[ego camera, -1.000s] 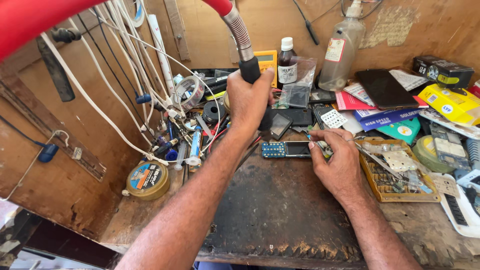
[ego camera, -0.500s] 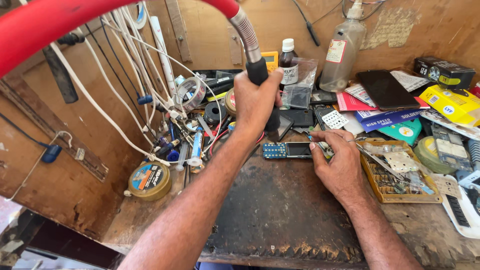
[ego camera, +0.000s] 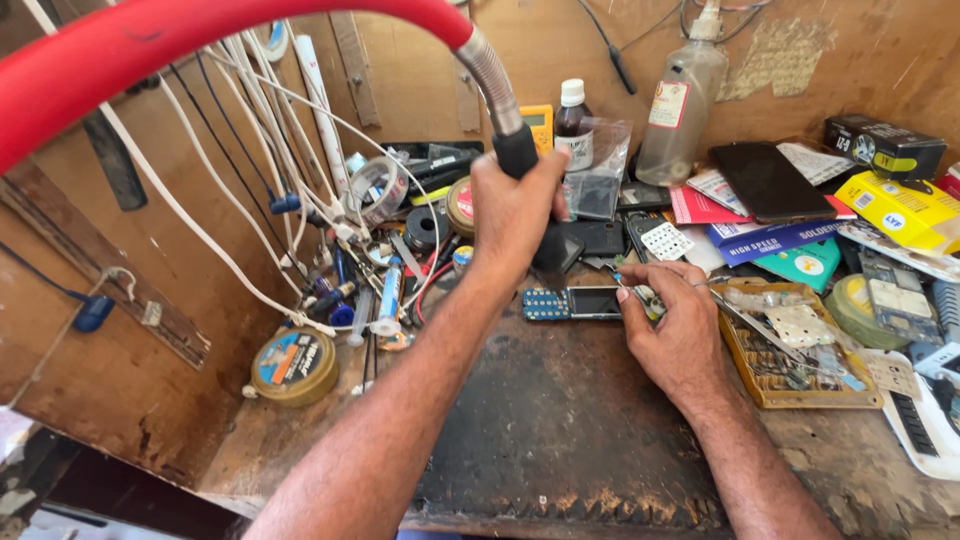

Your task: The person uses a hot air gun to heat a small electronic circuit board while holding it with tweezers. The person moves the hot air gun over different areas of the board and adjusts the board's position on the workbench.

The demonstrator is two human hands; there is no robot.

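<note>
So my left hand (ego camera: 515,205) is wrapped tight around the black handle of the hot-air wand (ego camera: 520,150), the one on the red hose (ego camera: 200,50) with the metal flex neck, and I'm holding it upright just above and behind the little phone board (ego camera: 575,303). That board is lying flat on the dark scorched mat (ego camera: 560,420), with its blue keypad end pointing left and the small screen in the middle. My right hand (ego camera: 675,325) is at the board's right end, fingers pinched down on that edge, touching it; can't tell exactly what's under my fingertips since they cover it. Just right of the board is a yellow parts tray (ego camera: 775,375) full of bits. Left of the board there's a mess of white cables (ego camera: 250,180) and a round tin (ego camera: 293,366) further out. Behind the board stands a clear plastic bottle (ego camera: 685,100) and a small brown bottle (ego camera: 572,115).
</note>
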